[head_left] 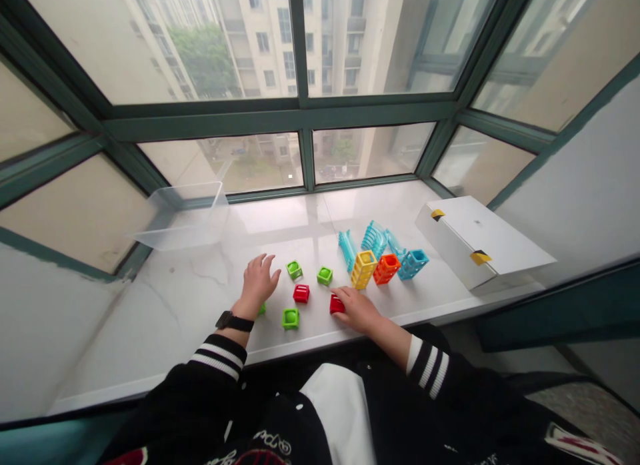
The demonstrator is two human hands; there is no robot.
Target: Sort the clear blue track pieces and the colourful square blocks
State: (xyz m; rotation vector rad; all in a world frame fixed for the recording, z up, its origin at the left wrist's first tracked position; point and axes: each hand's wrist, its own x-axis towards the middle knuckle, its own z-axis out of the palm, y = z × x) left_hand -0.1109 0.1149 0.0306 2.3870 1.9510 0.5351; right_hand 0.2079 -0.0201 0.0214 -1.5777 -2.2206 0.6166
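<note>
Red block (pixel 337 305) sits near the front edge of the surface (pixel 185 295), under the right hand (pixel 356 308); hand pinching it, fingers at the far side, thumb curled round the near side, most of its right part hidden. Whether it is lifted clear, cannot tell. Clock taken from this block. Yellow tower (pixel 363 270) upright near one o'clock, close to the knuckles; orange tower (pixel 386 270) and blue tower (pixel 413 264) at two. Advice: hold the block by opposite walls, wrist low, and draw off toward eight or nine, since any swing toward one would likely knock the yellow tower. Other red block (pixel 301 293) between nine and ten; green block (pixel 325 275) at eleven, another green block (pixel 294 270) at ten, a third green block (pixel 291 319) past eight. Left hand (pixel 259 282) farther out, between nine and ten, fingers loosely spread, gripping nothing visible; a half-hidden green block (pixel 261 309) shows beside its wrist, so a look before lowering that arm seems wise. Light-blue ribbed pieces (pixel 374 238) lie behind the towers, noon to one. Clear tray (pixel 185 237) well off at ten; white box (pixel 493 235) at two.
</note>
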